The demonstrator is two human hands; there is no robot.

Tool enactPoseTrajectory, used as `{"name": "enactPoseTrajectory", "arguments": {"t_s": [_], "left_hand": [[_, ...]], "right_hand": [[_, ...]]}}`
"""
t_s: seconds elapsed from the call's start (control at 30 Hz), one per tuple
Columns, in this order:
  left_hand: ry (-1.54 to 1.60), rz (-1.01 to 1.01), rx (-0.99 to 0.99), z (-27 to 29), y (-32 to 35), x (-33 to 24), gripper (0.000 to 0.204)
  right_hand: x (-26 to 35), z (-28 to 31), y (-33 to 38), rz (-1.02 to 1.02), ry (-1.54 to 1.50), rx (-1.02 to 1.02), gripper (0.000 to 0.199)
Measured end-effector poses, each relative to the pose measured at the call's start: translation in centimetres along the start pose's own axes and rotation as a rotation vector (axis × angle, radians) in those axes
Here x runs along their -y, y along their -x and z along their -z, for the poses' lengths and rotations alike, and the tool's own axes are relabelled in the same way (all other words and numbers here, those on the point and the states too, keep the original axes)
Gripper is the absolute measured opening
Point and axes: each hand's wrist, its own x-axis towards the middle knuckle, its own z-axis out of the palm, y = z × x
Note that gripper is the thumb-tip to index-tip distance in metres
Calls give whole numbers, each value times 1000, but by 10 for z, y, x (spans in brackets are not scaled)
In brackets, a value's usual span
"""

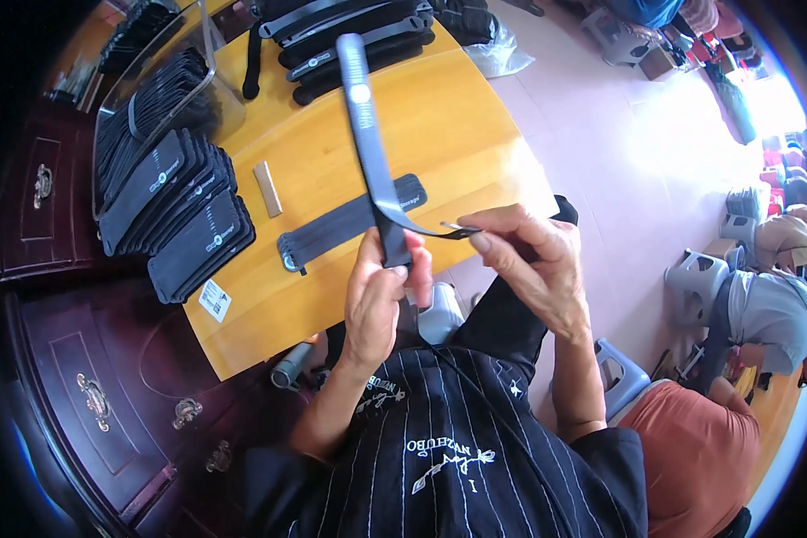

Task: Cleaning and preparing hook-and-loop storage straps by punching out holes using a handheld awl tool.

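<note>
My left hand point(370, 305) is closed around the lower part of a long black strap point(368, 134), whose rounded upper end stands up above the table and carries a pale round mark. A thin end of the strap bends over to the right, where my right hand point(538, 264) pinches it between thumb and fingers. Beneath the strap, a wider flat black band point(332, 230) with a grey ring at one end lies across the yellow table point(475, 134). My fingers partly hide the middle of the held strap.
Stacked black bands point(202, 238) lie at the table's left, beside a clear plastic bin point(211, 54) of more bands. Other bundles point(359, 58) sit at the far edge. A tan strip point(266, 189) and white label point(214, 300) lie nearby. People and stools point(695, 278) are right.
</note>
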Motion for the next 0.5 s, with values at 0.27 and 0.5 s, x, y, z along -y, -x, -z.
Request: {"name": "enactPoseTrajectory", "arguments": {"t_s": [0.27, 0.5], "left_hand": [[31, 74, -97, -1, -1, -2, 40], [-76, 238, -109, -15, 1, -3, 40]], "right_hand": [[-5, -8, 13, 1, -58, 22, 41], [-12, -30, 10, 15, -86, -87, 57]]}}
